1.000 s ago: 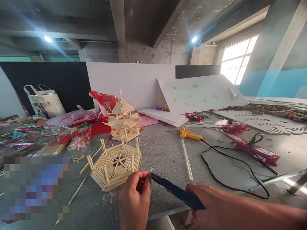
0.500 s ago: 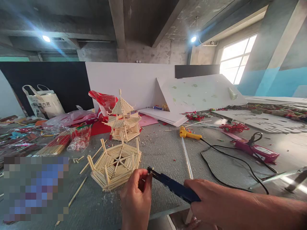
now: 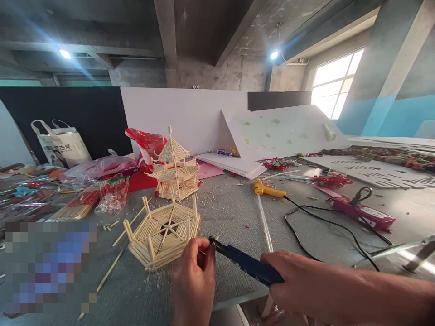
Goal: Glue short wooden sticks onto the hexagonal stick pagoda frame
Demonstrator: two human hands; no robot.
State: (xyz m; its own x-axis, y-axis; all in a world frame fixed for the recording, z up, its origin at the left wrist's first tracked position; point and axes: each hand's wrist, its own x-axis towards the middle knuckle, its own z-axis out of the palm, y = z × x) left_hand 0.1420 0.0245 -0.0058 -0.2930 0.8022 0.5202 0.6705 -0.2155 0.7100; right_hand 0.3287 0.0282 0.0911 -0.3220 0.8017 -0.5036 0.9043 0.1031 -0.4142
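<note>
Right hand gripping one cutter, two stick models

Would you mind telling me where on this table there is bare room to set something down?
The widest bare patch lies between the hexagonal stick frame and the glue gun's black cord, crossed only by a glue stick. The left side is crowded with bundles of sticks and plastic bags; the far right holds a pink box.
</note>
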